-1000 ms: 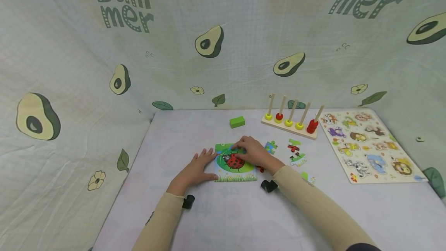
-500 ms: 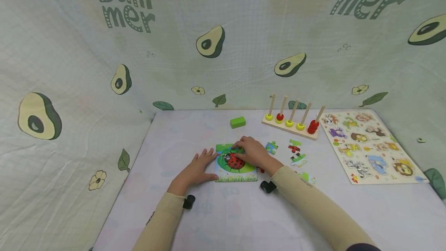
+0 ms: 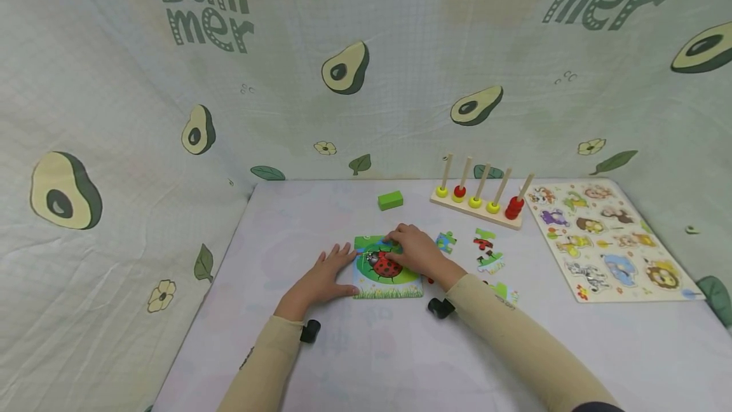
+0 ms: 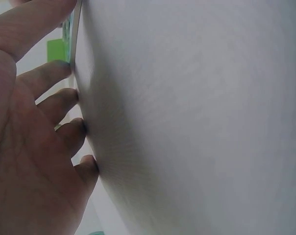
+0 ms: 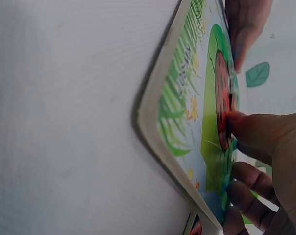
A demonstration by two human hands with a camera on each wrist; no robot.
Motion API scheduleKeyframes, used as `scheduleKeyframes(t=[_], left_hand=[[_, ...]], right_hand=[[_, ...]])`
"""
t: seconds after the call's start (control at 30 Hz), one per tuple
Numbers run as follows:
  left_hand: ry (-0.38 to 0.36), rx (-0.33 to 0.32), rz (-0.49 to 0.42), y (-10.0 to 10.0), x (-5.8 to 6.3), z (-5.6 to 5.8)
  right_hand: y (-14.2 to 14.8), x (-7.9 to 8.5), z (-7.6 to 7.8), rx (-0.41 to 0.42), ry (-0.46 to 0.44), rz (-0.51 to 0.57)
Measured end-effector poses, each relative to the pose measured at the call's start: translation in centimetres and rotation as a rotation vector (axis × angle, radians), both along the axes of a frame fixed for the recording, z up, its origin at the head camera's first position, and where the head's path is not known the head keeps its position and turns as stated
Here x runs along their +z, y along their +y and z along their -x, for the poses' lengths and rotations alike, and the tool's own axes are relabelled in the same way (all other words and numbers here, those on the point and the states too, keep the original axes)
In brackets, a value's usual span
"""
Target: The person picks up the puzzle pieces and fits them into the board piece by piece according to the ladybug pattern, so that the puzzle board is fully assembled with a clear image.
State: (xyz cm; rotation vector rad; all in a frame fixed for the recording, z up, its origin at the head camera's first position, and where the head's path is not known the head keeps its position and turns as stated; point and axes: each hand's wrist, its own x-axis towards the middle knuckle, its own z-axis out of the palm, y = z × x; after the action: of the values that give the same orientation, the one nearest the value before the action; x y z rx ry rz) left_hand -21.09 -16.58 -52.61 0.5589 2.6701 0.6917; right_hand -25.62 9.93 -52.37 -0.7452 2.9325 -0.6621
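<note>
A square ladybug puzzle lies on the table in front of me, its grassy edge nearest. My left hand has its fingers spread, with the thumb and index finger touching the puzzle's left edge. From the right, my right hand reaches over the puzzle's upper right part, thumb on the ladybug and fingers bent beyond it. It pinches a puzzle piece there, mostly covered by the fingers. In the right wrist view, the puzzle's thick pale border faces the camera.
Loose puzzle pieces lie to the right: a blue-green one, a red-and-green one, a green-and-white one and others by the right sleeve. Behind are a green block, a peg stacker and an animal board.
My right fingertips have shifted slightly right over the puzzle's top, showing more of its blue part. The left hand stays at the left edge.
</note>
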Motion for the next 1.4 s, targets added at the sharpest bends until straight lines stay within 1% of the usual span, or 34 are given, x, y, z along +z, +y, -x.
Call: scheduleKeyframes(t=[0.2, 0.47, 0.67, 0.9, 1.13, 1.4], left_hand=[[0.002, 0.001, 0.0, -0.01, -0.07, -0.01], [-0.005, -0.002, 0.0, 0.07, 0.22, -0.13], [0.0, -0.014, -0.005, 0.0, 0.24, -0.18], [0.0, -0.008, -0.002, 0.08, 0.47, -0.13], [-0.005, -0.002, 0.023, 0.03, 0.34, -0.04], [-0.01, -0.009, -0.003, 0.05, 0.32, -0.12]], right_hand=[[-0.05, 0.03, -0.14, -0.011, -0.005, 0.001], [0.02, 0.1, -0.32, 0.008, -0.018, 0.016], [0.16, 0.0, -0.23, 0.022, -0.027, 0.002], [0.13, 0.02, -0.03, 0.022, -0.025, 0.001], [0.14, 0.06, 0.2, 0.056, -0.02, 0.011], [0.23, 0.03, 0.24, 0.074, -0.03, 0.01]])
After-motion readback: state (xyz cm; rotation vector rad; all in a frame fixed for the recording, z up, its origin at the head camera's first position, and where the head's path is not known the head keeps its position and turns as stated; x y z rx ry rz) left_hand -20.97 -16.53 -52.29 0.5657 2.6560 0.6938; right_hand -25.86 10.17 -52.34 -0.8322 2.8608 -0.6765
